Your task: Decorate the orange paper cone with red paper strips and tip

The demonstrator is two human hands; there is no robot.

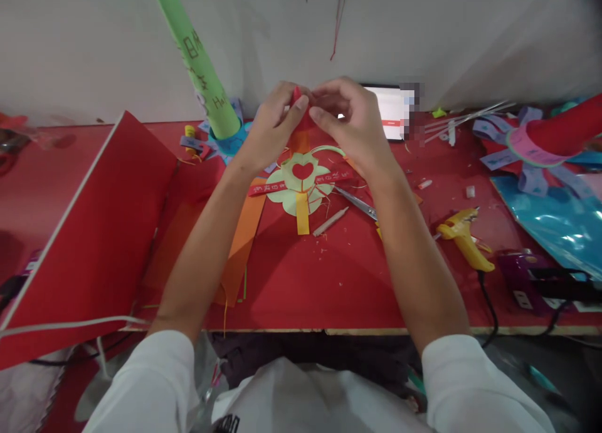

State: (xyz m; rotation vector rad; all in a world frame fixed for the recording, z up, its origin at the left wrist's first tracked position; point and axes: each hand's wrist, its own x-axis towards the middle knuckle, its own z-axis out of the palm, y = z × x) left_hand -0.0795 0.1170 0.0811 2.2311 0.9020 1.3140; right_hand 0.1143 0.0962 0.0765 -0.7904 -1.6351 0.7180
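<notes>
My left hand point(277, 119) pinches a small piece of red paper point(296, 94) above the far part of the table. Beside it my right hand point(350, 110) has curled fingers, with the thumb tip near the paper; whether it grips an edge is hidden. Below both hands lies a pale green paper flower point(276, 202) with a red heart point(302, 170) in its middle. Red strips with writing point(266, 187) and a yellow strip point(303, 213) stick out from the flower. Scissors point(360, 205) and a whitish pen-like stick point(330, 222) rest close by.
A green paper tube point(202, 69) leans at the back left. On the left stands a red board point(94, 226) by orange paper point(244, 251). To the right are a corded yellow glue gun point(465, 237), a phone or tablet point(388, 110) and blue wrapping point(559, 226).
</notes>
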